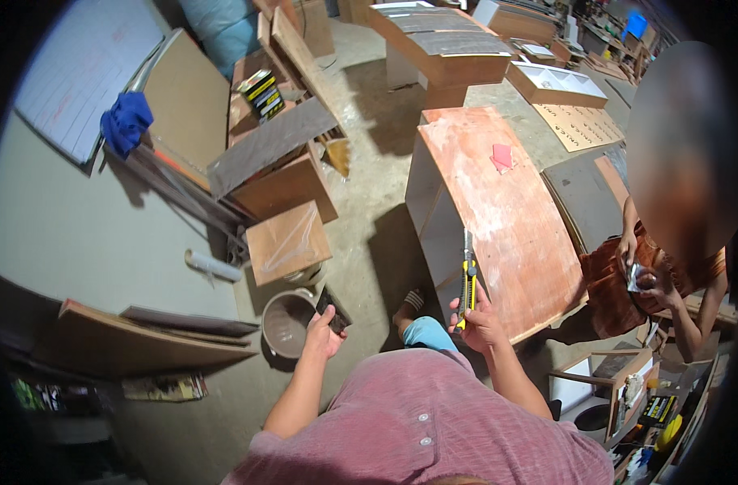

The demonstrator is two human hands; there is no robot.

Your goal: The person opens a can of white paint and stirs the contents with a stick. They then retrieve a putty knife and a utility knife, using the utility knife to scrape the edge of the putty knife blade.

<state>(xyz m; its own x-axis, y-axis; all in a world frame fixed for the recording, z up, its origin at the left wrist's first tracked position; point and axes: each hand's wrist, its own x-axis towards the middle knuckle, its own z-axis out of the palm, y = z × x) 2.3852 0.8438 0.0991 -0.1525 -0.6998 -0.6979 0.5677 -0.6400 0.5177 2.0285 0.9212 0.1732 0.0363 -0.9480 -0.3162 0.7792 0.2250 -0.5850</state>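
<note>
My right hand [484,323] is closed round a yellow and black utility knife [469,284], its blade pointing up and away from me. Beside it lies the near left edge of a reddish plywood cabinet [506,218] with pale smears on its top. In my left hand [324,338] is a small dark flat piece [334,310], pinched between thumb and fingers; what it is made of I cannot make out. That hand is just right of a round grey bucket [288,325] on the floor. A pink scrap [502,156] rests on the cabinet top.
A wooden box with plastic film [290,242] stands beyond the bucket. At the left are leaning boards [151,339] and a dark-topped panel stack [272,149] with a can [261,93]. Another person [628,275] sits at the right, holding a small object, above an open frame [599,380].
</note>
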